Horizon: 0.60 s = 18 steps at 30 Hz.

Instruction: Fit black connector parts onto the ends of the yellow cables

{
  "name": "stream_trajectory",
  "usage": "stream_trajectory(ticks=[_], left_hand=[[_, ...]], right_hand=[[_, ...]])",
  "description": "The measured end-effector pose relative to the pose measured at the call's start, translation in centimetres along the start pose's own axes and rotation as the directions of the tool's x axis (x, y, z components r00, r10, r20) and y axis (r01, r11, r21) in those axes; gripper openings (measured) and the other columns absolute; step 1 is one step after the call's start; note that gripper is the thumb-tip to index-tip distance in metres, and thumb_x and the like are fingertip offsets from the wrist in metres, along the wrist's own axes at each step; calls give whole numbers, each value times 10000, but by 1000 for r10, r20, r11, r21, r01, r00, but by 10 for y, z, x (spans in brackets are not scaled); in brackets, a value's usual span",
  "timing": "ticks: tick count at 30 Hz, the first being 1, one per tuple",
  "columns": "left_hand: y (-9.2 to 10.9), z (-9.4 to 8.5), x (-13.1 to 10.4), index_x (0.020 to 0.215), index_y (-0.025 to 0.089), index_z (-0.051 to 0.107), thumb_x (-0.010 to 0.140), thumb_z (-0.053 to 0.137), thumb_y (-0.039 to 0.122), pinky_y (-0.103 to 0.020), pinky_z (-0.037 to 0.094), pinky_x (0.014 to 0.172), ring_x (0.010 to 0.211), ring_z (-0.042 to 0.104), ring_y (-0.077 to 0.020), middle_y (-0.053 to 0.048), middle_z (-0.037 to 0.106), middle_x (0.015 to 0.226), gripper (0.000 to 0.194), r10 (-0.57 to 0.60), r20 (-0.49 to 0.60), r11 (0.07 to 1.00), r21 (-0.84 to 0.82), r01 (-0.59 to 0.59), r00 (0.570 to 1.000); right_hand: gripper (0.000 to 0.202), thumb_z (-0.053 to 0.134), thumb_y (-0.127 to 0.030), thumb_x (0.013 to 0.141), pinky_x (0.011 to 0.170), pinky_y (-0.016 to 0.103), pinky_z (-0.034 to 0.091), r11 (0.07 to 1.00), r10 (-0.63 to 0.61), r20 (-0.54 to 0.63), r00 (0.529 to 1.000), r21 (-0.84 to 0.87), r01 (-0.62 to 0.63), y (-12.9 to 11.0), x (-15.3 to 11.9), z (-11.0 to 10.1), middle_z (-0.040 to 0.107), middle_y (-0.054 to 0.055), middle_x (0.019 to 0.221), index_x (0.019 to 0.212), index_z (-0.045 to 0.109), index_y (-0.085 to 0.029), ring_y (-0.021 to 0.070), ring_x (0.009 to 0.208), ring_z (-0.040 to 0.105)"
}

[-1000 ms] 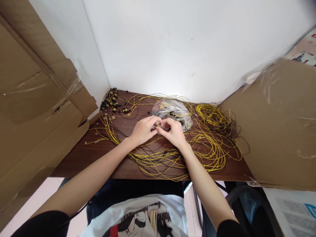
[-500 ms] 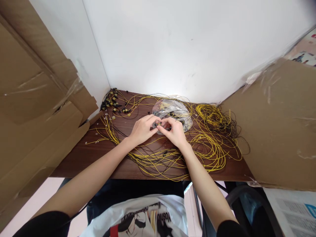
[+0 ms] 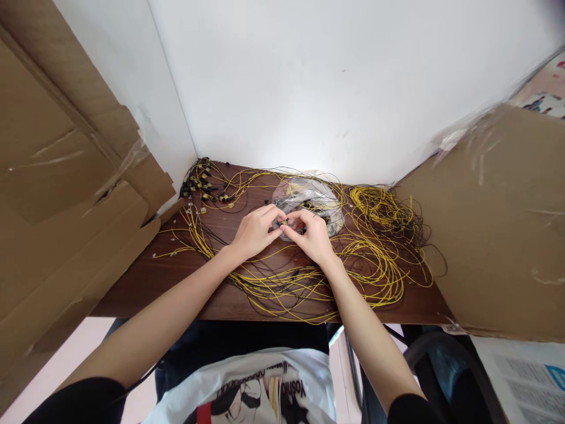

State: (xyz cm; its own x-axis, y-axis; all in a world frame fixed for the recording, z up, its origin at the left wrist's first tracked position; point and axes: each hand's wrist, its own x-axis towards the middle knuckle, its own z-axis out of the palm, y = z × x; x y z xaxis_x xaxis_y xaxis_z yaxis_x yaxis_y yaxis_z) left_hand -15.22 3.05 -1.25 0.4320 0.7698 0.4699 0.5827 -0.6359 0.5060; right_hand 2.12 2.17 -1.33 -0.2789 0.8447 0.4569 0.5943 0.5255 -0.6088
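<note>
My left hand and my right hand meet above the middle of the brown table, thumbs and fingertips pinched close together. Between them is a small black-and-yellow connector, largely covered by the fingers. Both hands are closed on it. Just behind them lies a clear plastic bag with small dark and yellow parts in it. A bundle of thin yellow and black wires runs across the table beneath my wrists. Its left ends carry small clear-white tips.
Several black-and-yellow connectors are heaped in the far left corner. Tangled yellow wire lies at the back right. Cardboard walls flank the brown table, with a white wall behind. A white printed cloth covers my lap.
The hands have barely moved; the fingers shift slightly around the small connector. Everything else lies as before.
</note>
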Motion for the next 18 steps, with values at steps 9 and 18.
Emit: stream_trajectory(ticks=[9,18], left_hand=[[-1,1,1,870,171,558,784,579,217,-224,342,577,651,484,-120,5,542,763,100,-36,-1,999,-10,36,999],[-2,1,0,845,176,533,775,568,216,-227,331,563,615,471,-121,9,525,726,88,-53,-9,999,-5,53,999]], right_hand=[[179,622,-323,799,654,271,466,1000,-23,10,1000,8,23,-1,0,-1,617,29,818,921,618,-192,141,656,559],[172,597,-248,819,668,262,457,996,-73,23,997,44,71,-4,1,-2,606,28,798,975,624,-182,139,683,548]])
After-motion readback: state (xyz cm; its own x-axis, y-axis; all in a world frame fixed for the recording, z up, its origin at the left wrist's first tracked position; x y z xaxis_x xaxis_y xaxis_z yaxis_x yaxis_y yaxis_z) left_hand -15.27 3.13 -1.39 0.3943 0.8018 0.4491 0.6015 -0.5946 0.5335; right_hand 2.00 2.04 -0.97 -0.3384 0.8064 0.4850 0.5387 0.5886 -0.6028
